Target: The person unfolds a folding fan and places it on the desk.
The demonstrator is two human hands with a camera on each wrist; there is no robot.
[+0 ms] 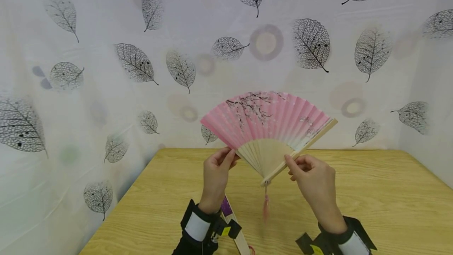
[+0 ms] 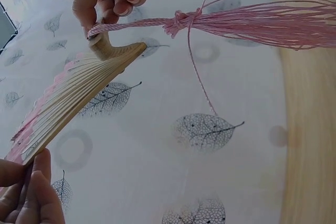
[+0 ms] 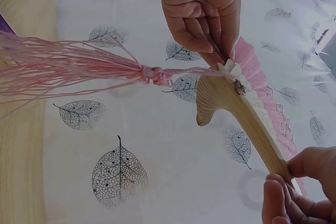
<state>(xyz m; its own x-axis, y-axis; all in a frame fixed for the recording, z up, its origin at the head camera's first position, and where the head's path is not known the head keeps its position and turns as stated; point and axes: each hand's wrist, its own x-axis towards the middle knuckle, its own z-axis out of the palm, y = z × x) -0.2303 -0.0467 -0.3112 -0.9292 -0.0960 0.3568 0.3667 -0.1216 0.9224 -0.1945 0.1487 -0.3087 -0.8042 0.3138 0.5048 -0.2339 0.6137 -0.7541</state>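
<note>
A spread pink folding fan (image 1: 265, 119) with a blossom-branch print and pale wooden ribs is held up above the table. My left hand (image 1: 216, 178) pinches its left edge between thumb and fingers. At the other side, my right hand (image 1: 315, 176) grips the wooden outer stick, thumb in front. From the pivot at the bottom hangs a pink tassel (image 1: 266, 207). In the left wrist view the left hand (image 2: 29, 192) holds the fan's edge at lower left. The right wrist view has the right hand (image 3: 304, 184) pinching the thick outer stick (image 3: 252, 124).
A long wooden piece (image 1: 241, 241) with a purple band and a red cord lies on the table (image 1: 159, 215), partly hidden behind my left wrist. Behind the table hangs a white curtain (image 1: 219, 7) printed with leaves, which continues along the left side.
</note>
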